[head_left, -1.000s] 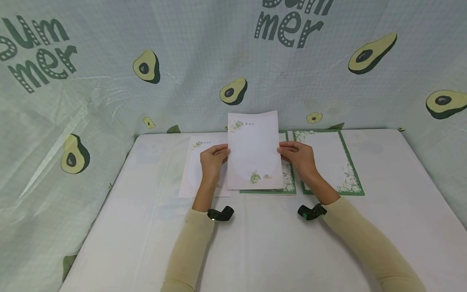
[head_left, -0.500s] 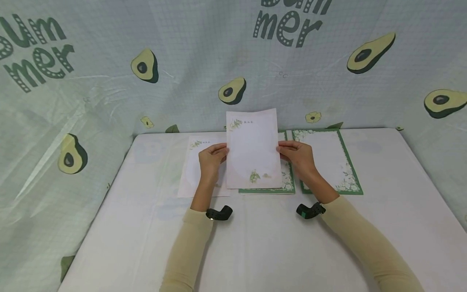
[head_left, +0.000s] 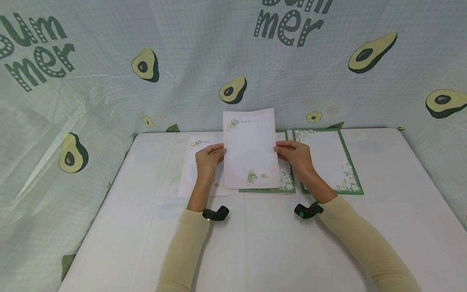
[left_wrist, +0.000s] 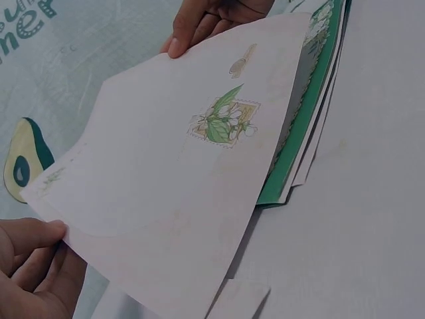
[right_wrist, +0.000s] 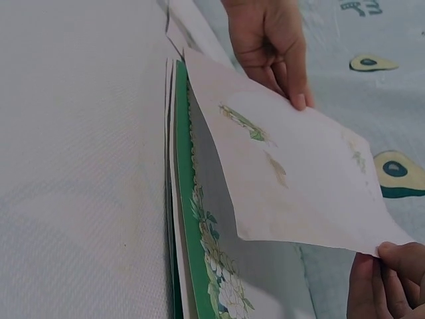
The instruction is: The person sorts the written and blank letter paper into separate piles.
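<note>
A pale pink sheet of paper (head_left: pixel 249 150) with a leafy print at its top left and a flower print near the bottom is held up between both hands. My left hand (head_left: pixel 208 162) pinches its left edge, and my right hand (head_left: pixel 297 156) pinches the right edge. In the left wrist view the left thumb (left_wrist: pixel 50 231) lies on the sheet's face. Behind the raised sheet is a stack of green-bordered paper (head_left: pixel 288 178), mostly covered by it. The right wrist view shows the sheet (right_wrist: pixel 299 179) apart from the green-edged stack (right_wrist: pixel 189 219), slanting above it.
Another pale pink sheet (head_left: pixel 187 178) lies on the table to the left, partly behind my left hand. A green-bordered floral sheet (head_left: pixel 324 158) lies to the right. The white-covered table (head_left: pixel 255 243) ends at a hanging avocado-print cloth (head_left: pixel 193 73).
Both hands have shifted slightly left, carrying the pink sheet with them. The papers on the table stay where they were, and both grips look the same.
</note>
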A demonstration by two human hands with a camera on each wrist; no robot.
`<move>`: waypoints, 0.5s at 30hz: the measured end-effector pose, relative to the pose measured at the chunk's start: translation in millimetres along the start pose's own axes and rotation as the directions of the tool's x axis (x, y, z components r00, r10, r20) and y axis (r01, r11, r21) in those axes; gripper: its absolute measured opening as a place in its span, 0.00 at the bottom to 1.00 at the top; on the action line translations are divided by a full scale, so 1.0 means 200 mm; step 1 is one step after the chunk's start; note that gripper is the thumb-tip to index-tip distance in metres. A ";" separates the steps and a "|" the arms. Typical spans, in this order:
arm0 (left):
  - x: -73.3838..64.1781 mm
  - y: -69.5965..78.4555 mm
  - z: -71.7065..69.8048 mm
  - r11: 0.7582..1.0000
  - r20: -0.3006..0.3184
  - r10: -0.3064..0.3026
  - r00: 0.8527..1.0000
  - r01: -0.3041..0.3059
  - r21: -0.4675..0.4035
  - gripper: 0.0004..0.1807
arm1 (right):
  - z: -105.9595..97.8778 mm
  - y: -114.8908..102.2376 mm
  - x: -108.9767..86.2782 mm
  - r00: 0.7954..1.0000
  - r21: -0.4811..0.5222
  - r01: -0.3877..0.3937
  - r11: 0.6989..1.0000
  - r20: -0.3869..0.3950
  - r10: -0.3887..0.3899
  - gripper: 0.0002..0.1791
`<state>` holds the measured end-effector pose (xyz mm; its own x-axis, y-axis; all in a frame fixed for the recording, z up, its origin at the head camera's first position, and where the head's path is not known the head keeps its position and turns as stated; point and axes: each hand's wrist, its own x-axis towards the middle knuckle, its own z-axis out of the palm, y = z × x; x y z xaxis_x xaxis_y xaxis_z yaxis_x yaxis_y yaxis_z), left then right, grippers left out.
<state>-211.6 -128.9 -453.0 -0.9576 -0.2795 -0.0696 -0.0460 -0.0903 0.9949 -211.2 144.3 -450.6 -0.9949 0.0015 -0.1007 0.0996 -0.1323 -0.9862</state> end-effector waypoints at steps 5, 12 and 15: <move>0.00 0.01 -0.02 1.000 -0.003 -0.014 1.000 0.014 0.010 0.11 | 0.02 0.00 0.00 1.000 0.003 -0.001 1.000 -0.018 0.001 0.19; 0.00 0.03 -0.04 0.999 0.001 -0.023 1.000 0.023 0.023 0.11 | 0.04 0.00 0.00 1.000 -0.012 0.002 1.000 -0.013 -0.002 0.19; 0.00 0.03 -0.06 0.999 0.002 -0.026 1.000 0.026 0.027 0.12 | 0.05 0.00 0.01 1.000 -0.026 -0.001 1.000 -0.008 0.001 0.19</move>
<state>-208.2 -140.1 -447.5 -0.9567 -0.2747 -0.0957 -0.0788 -0.0719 0.9943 -212.4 134.2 -450.0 -0.9947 0.0093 -0.1023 0.1008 -0.1069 -0.9892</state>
